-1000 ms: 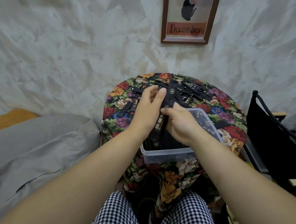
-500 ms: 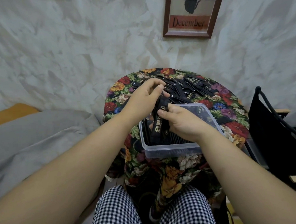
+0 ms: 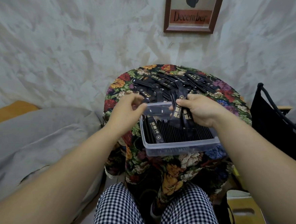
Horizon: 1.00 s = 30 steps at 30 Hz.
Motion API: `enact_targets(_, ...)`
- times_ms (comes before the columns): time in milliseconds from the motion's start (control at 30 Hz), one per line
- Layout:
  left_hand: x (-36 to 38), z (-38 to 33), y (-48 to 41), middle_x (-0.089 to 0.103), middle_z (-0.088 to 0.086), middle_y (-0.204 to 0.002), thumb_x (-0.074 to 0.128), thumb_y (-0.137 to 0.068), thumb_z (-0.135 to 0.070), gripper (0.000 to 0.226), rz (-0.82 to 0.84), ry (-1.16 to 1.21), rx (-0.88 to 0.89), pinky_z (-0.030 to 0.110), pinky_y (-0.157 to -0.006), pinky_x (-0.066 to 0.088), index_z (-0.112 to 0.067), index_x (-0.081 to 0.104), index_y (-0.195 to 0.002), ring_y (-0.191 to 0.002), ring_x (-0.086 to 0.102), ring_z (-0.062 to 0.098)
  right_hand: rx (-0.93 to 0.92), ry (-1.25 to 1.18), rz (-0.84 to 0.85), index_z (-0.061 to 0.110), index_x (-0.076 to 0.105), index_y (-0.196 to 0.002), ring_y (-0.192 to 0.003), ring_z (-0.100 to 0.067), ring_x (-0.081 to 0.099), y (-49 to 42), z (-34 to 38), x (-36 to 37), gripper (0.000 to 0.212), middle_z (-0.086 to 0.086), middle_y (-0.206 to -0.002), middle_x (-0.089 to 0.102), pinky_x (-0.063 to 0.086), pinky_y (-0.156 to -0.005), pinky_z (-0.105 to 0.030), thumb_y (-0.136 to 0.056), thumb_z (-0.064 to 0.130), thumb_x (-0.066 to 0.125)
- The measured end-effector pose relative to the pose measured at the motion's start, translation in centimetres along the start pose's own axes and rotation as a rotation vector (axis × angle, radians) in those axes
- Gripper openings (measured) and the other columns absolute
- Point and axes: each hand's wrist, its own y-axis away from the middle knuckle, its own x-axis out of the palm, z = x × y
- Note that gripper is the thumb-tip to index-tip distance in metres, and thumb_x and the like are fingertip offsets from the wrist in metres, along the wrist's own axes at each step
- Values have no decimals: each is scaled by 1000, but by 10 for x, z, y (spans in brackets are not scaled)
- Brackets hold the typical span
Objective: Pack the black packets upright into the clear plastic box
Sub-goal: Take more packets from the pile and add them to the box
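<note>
A: Step?
B: Mid-load: the right hand (image 3: 201,111) grips a bunch of black packets (image 3: 178,112) over the clear plastic box (image 3: 181,144), fingers curled round them. The left hand (image 3: 126,110) is at the box's far-left corner, fingers curled. Too blurred to tell whether it's pinching a packet.
A: Next?
B: Probably lower the bunch on end into the far gap, with the left hand steadying the row.
A: Box contents?
B: A packed row (image 3: 180,134) stands upright along the near side, with one leaning packet (image 3: 155,130) at left. The loose pile (image 3: 168,82) lies on the worktop (image 3: 230,95), far side.

black packets (image 3: 178,135) stand upright, packed inside the clear plastic box (image 3: 181,149).
</note>
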Motion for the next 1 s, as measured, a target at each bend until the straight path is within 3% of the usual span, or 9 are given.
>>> enact_targets(100,10,26,15,55,0,-102,62,-88,-33,33,-26,-8,-113,27,-79,44,-15,55,-115,-88,52,13,115,243,3,1,55,-114,-100,-31,65,-5,-3,2,27,-20,-112,67,49,-85,-55,-97,22,52)
enact_targets(300,23,31,29,53,3,-104,61,-89,-37,47,38,302,-301,31,-60,56,-20,39,-126,-79,64,21,219,468,9,6,50,-109,-86,-20,51,-11,-11,27,21,-11,-108,61,32,-57,-26,-96,23,54)
enact_targets(433,25,32,28,54,0,-105,61,-89,-36,50,41,290,-259,34,-66,58,-20,38,-130,-81,65,20,274,345,41,9,48,-108,-101,-21,58,-13,-11,41,16,-11,-113,62,46,-82,-28,-96,18,53)
enact_targets(500,24,34,26,52,-3,-103,61,-88,-35,49,25,248,-222,39,-75,56,-20,40,-129,-83,62,19,293,281,52,5,47,-122,-117,-28,55,-15,-11,43,32,-14,-126,58,44,-100,-44,-94,18,56)
enact_targets(633,19,38,22,45,-4,-105,60,-90,-29,33,-26,44,0,26,-86,43,-18,52,-120,-95,52,14,296,109,125,3,53,-108,-84,-25,68,-17,-11,43,13,-18,-96,68,57,-77,-43,-99,7,44)
enact_targets(700,13,39,16,49,-2,-106,57,-93,-25,22,-18,-124,221,31,-93,41,-16,62,-112,-105,49,18,285,73,135,5,55,-100,-77,-22,68,-15,-12,43,12,-15,-87,69,58,-73,-41,-100,5,43)
enact_targets(800,6,43,4,63,3,-103,45,-93,-33,33,127,-329,551,41,-95,43,-14,72,-99,-103,55,25,273,90,131,5,59,-96,-77,-16,70,-19,-18,41,11,-11,-89,70,60,-70,-35,-98,7,48)
enact_targets(900,5,44,-5,67,1,-103,37,-95,-36,42,307,-359,621,32,-109,26,-14,71,-103,-108,55,22,276,162,110,0,58,-114,-103,-24,64,-21,-23,40,23,-15,-114,66,53,-91,-39,-96,12,54)
enact_targets(1000,7,47,-9,66,0,-106,26,-95,-41,53,370,-370,658,28,-113,13,-15,70,-107,-113,47,17,262,127,103,0,60,-112,-88,-19,66,-18,-25,41,20,-12,-103,68,56,-65,-26,-97,8,51)
